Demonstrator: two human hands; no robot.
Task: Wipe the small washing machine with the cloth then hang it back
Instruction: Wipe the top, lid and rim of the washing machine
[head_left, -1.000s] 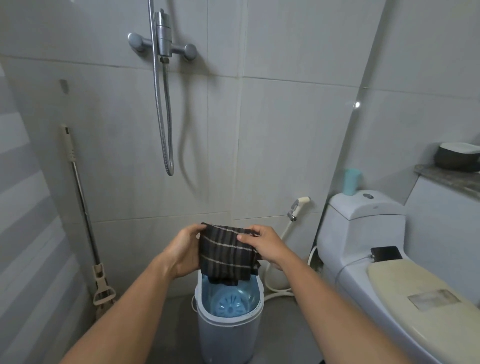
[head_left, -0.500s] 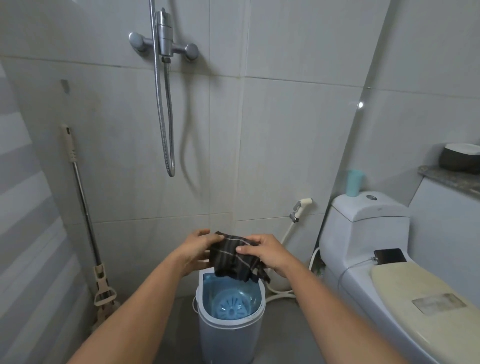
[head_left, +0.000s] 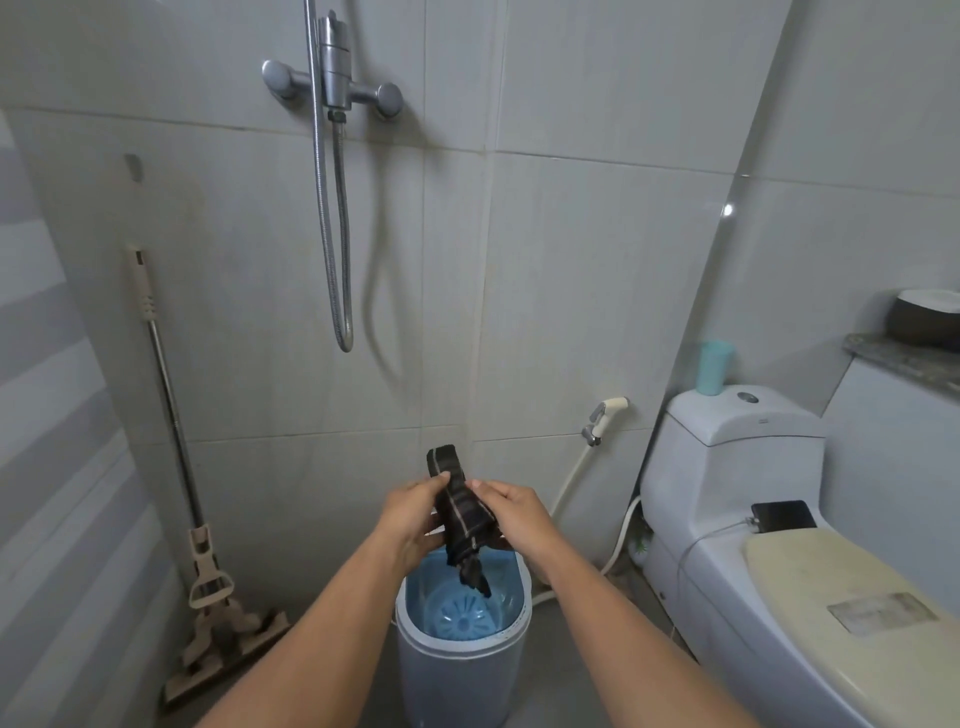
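A dark cloth (head_left: 462, 512) with thin pale stripes is bunched lengthwise between both hands. My left hand (head_left: 413, 517) grips its left side and my right hand (head_left: 517, 514) grips its right side. One end sticks up above the fingers and the other hangs down. Directly below stands the small washing machine (head_left: 462, 654), a pale tub with an open top and a blue inside. The cloth's lower tip hangs over the tub's opening.
A toilet (head_left: 779, 597) with a phone (head_left: 784, 515) on it stands at the right. A mop (head_left: 171, 431) leans on the left wall. A shower hose (head_left: 337, 218) hangs above, and a bidet sprayer (head_left: 605, 415) is mounted low on the back wall.
The cloth was held spread flat between both hands; now it is gathered into a narrow bundle, with my hands closer together and slightly lower over the tub.
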